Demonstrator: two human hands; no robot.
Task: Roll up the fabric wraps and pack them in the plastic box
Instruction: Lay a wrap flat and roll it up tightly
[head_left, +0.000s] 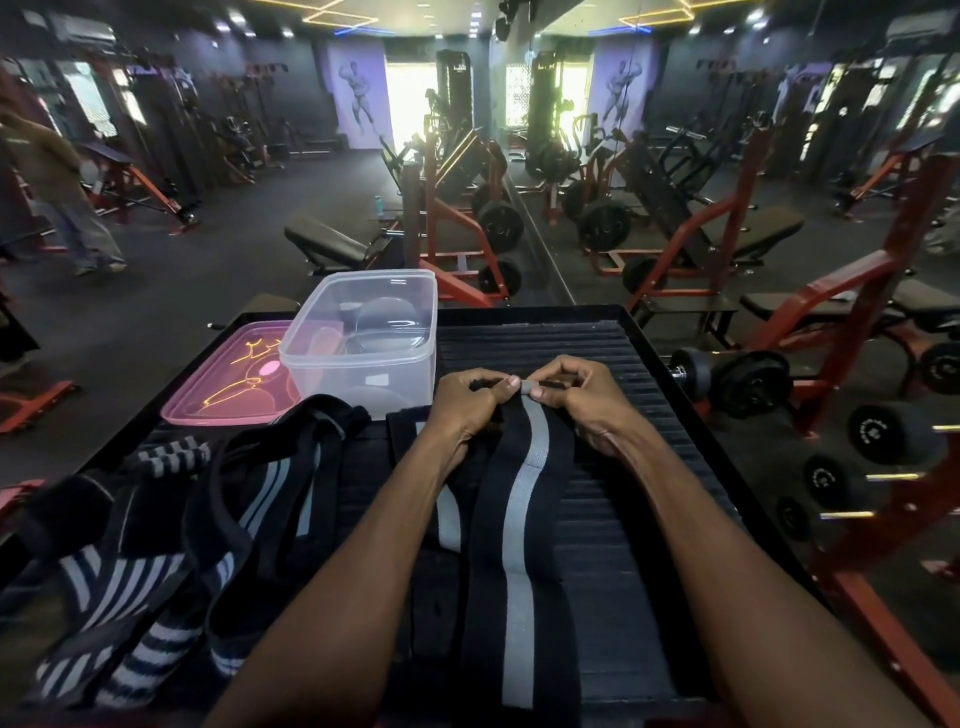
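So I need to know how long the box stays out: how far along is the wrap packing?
Barely started. Done: the plastic box stands open, its pink lid beside it; no rolled wrap visible inside. In hand: the left hand and right hand pinch the far end of the grey-striped wrap, starting its roll. Left: that roll, plus the tangled striped wraps at left.

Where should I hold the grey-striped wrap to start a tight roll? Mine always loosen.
Hold the grey-striped wrap at its far end, one corner per hand, as the left hand and right hand do here. Come from above: the strip lies flat lengthwise on the ribbed mat, so rolling toward you probably keeps the stripe straight.
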